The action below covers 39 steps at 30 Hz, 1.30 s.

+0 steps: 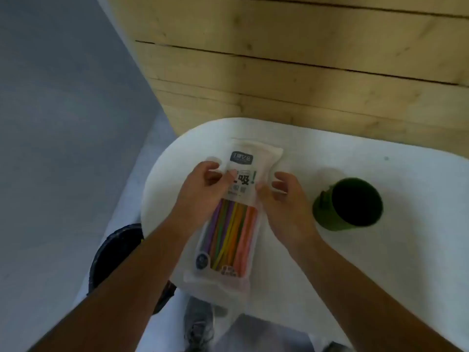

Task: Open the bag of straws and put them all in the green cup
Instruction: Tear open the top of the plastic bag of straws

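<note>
Left hand [200, 185], right hand [288, 201] perhaps on bag [229, 224]

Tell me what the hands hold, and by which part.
The bag of straws. The left hand grips its left edge, the right hand its right edge, both at the printed upper half.

Both bare forearms reach forward and converge on the bag of straws [242, 158]. The left hand [200, 189] sits at the bag's left edge, its fingers [212, 175] curled in and pinching the film there. The right hand [285, 203] sits at the bag's right edge, thumb on the film, fingers [279, 182] curled just beside it. Blur hides whether they grip.
</note>
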Motion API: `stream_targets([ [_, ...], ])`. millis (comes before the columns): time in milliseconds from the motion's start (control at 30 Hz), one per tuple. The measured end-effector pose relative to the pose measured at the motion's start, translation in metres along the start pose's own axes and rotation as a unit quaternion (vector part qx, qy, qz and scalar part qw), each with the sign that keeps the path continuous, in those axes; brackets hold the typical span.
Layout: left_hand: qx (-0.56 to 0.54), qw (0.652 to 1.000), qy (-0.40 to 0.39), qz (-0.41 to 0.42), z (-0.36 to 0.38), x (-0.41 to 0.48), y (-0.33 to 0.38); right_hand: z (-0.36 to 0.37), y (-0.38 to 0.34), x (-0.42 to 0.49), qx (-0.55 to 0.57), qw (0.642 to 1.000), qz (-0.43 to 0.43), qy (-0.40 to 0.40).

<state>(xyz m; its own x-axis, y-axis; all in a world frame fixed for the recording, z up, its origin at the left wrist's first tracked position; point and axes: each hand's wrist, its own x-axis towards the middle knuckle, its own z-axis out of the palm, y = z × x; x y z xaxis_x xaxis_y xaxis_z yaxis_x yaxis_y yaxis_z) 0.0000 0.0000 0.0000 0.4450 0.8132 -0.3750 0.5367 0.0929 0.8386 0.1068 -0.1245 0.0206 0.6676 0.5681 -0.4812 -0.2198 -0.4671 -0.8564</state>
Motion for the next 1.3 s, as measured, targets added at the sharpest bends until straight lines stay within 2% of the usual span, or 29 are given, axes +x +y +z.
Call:
stream_targets([
  [100, -0.012, 1.000, 0.010, 0.007, 0.003, 0.014, -0.006, 0.001, 0.012, 0.014, 0.030, 0.999, 0.015, -0.017],
  [300, -0.065, 0.997, 0.023, 0.028, 0.006, 0.026, -0.009, -0.001, 0.024, 0.033, 0.070, 0.997, -0.021, -0.012],
  [600, -0.133, 0.983, 0.004, 0.123, 0.001, 0.005, 0.032, -0.017, -0.002, 0.017, 0.085, 0.982, -0.167, -0.001],
  [933, -0.135, 0.953, -0.039, 0.267, -0.009, -0.083, 0.076, -0.068, -0.048, -0.076, 0.090, 0.940, -0.330, -0.006],
  [1100, -0.102, 0.941, -0.010, 0.324, -0.006, -0.115, 0.084, -0.092, -0.051, -0.116, 0.033, 0.929, -0.369, 0.001],
  [1233, -0.002, 0.941, 0.118, 0.318, -0.001, -0.138, 0.080, -0.093, -0.030, -0.130, 0.064, 0.915, -0.399, 0.008],
  [1300, -0.038, 0.936, 0.134, 0.322, 0.005, -0.152, 0.076, -0.088, -0.016, -0.135, 0.089, 0.908, -0.410, -0.005],
])
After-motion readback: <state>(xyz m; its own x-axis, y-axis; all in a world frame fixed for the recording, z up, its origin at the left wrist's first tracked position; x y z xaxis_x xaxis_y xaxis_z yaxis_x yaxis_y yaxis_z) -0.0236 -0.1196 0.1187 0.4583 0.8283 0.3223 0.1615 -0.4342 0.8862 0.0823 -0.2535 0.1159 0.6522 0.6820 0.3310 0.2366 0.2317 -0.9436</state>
